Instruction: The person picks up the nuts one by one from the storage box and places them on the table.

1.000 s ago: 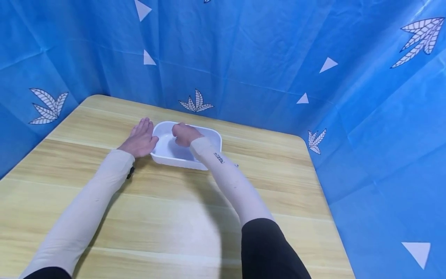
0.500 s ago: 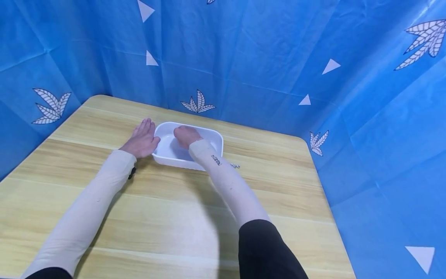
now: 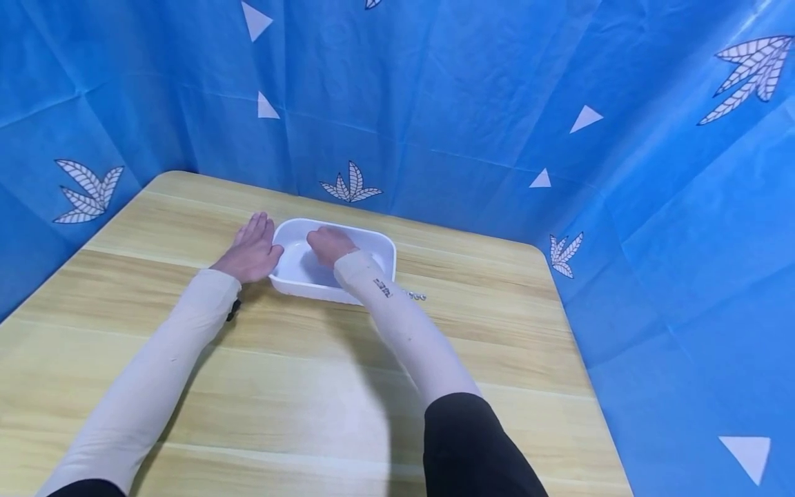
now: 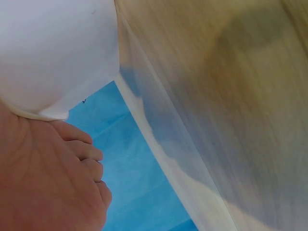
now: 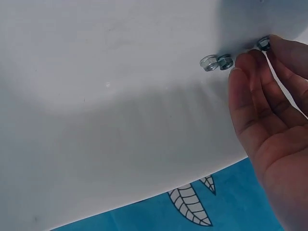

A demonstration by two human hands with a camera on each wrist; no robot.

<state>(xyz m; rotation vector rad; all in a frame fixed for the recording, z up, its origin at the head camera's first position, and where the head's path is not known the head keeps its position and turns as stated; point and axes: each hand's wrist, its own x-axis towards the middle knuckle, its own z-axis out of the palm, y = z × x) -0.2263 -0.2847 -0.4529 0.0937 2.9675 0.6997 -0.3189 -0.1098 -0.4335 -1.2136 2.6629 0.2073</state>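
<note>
A white plastic tray (image 3: 310,293) stands on the table toward its far side. My left hand (image 3: 251,252) lies along the tray's left side with straight fingers, and its thumb touches the rim. My right hand (image 3: 329,245) reaches down inside the tray with bent fingers. In the right wrist view, its thumb and fingertips pinch a small metal flange nut (image 5: 263,44) at the tray floor. Beside the fingertips, two more flange nuts (image 5: 209,63) lie close together. The head view hides these nuts behind the right hand.
On the wooden table (image 3: 261,386), several small shiny metal pieces (image 3: 417,296) sit in a row right of the tray, partly covered by my right forearm. A blue patterned curtain (image 3: 435,124) hangs behind the table and along its sides.
My right forearm has shifted slightly left, so more of the small metal pieces on the table show. The right hand stays within the tray; the left hand keeps its place at the rim.
</note>
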